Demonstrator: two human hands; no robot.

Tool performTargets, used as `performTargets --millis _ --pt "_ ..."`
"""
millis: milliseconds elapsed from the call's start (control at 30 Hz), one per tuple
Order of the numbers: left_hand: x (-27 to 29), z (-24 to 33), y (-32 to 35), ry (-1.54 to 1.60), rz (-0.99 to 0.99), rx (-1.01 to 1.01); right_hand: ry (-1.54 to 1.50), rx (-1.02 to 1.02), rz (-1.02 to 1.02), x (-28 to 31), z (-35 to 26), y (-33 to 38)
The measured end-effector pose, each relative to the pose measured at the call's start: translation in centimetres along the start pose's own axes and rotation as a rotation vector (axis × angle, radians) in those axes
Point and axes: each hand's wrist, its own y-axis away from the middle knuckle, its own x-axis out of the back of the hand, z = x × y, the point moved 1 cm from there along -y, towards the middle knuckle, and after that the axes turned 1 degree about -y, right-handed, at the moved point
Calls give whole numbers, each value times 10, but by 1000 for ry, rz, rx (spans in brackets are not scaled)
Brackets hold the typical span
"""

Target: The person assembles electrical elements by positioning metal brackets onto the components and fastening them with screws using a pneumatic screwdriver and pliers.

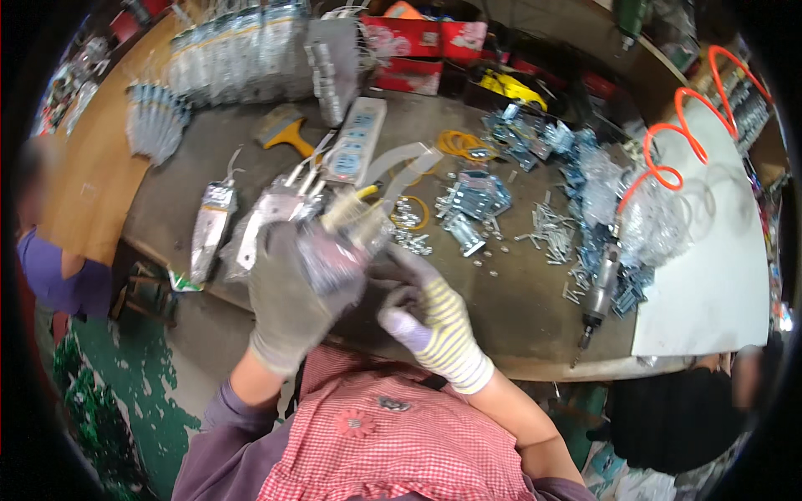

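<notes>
My left hand (292, 292), in a grey work glove, is closed around a clear plastic bag of small metal parts (334, 238), held up over the near edge of the grey workbench (518, 309). My right hand (426, 313), in a yellow-and-white striped glove, touches the same bag from below on its right side, fingers curled. The bag blurs with motion and its contents are hard to tell apart. Loose screws and metal brackets (476, 209) lie on the bench just beyond my hands.
A pneumatic screwdriver (600, 292) with an orange coiled hose (668, 159) lies at right beside a white board (718, 275). A power strip (355, 138), a brush (284, 129) and rows of packed bags (234, 58) sit farther back. Other people are at far left and lower right.
</notes>
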Motion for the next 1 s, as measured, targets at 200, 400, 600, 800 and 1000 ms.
performTargets --millis 200,400,600,800,1000 --pt "-14 8 38 389 -267 -290 470 208 -176 41 -42 1" --pt "-37 19 33 1270 -406 258 544 271 -290 51 -16 2" --pt "-60 18 44 1095 -604 344 919 388 -253 111 -43 -71" --pt "-81 22 41 1430 -621 343 1875 406 138 230 -6 -180" --pt "-72 24 38 1617 -746 718 1770 638 -26 219 -13 -177"
